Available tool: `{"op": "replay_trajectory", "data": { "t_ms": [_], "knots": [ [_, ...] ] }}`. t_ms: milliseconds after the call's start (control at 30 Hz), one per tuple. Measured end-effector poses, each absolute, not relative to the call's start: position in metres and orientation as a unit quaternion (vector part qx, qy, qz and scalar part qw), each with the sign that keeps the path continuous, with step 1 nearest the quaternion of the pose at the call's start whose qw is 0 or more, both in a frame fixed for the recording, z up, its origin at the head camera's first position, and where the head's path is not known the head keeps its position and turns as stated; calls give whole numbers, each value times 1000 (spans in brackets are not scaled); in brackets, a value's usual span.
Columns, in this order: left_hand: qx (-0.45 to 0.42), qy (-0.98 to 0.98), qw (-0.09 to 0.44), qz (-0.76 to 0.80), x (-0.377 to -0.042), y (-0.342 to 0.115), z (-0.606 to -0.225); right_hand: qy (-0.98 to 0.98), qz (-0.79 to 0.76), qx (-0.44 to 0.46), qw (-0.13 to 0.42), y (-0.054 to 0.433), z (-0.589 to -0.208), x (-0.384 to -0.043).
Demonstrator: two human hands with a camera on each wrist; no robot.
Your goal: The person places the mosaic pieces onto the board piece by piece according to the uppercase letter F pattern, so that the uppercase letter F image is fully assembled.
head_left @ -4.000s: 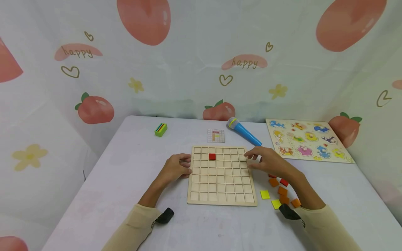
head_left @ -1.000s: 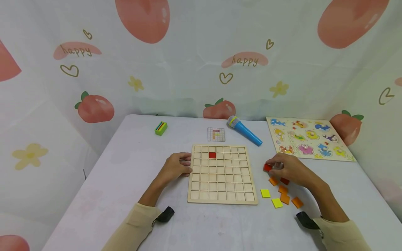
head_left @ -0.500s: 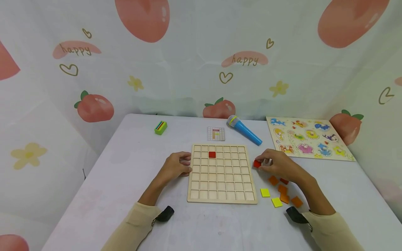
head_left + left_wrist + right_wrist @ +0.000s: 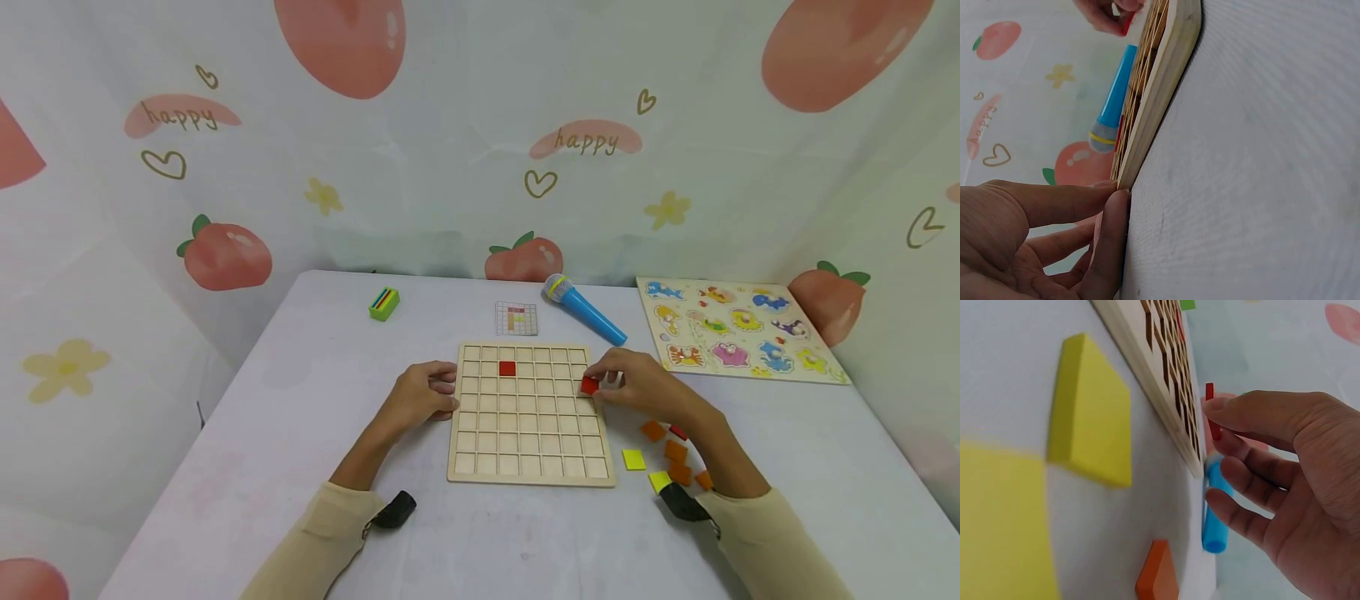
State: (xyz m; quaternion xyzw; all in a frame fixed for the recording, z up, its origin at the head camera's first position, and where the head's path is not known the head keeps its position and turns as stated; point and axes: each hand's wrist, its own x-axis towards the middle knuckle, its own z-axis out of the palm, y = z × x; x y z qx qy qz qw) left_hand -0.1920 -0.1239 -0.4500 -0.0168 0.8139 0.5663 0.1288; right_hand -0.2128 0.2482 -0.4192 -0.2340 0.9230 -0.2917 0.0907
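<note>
A square wooden grid board [image 4: 528, 483] lies flat on the table. One red tile [image 4: 507, 368] sits in a cell of its second row from the far side. At the board's left edge my left hand [image 4: 415, 396] holds the rim; in the left wrist view thumb and finger meet there. My right hand [image 4: 637, 385] pinches another red tile [image 4: 589, 385] between thumb and fingertips over the board's right edge. In the right wrist view that tile [image 4: 1210, 390] stands edge-on, its remaining fingers loosely bent.
Right of the board lie yellow tiles [image 4: 633, 460], several orange tiles [image 4: 676, 452] and a red tile [image 4: 678, 432], partly under the right forearm. Behind are a coloured-grid card [image 4: 516, 319], a blue toy microphone [image 4: 592, 317], a green block [image 4: 384, 305] and an animal puzzle board [image 4: 750, 333].
The right hand took a red tile from the loose pile and carried it left to the board's right edge. The left hand and the board have stayed in place.
</note>
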Motion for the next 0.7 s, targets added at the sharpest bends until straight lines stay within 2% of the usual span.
{"op": "replay_trajectory", "data": {
  "t_ms": [700],
  "knots": [
    [-17,814,129,566,-192,-124,-451,908,-314,-259,105,203,-420,-234]
  ]
}}
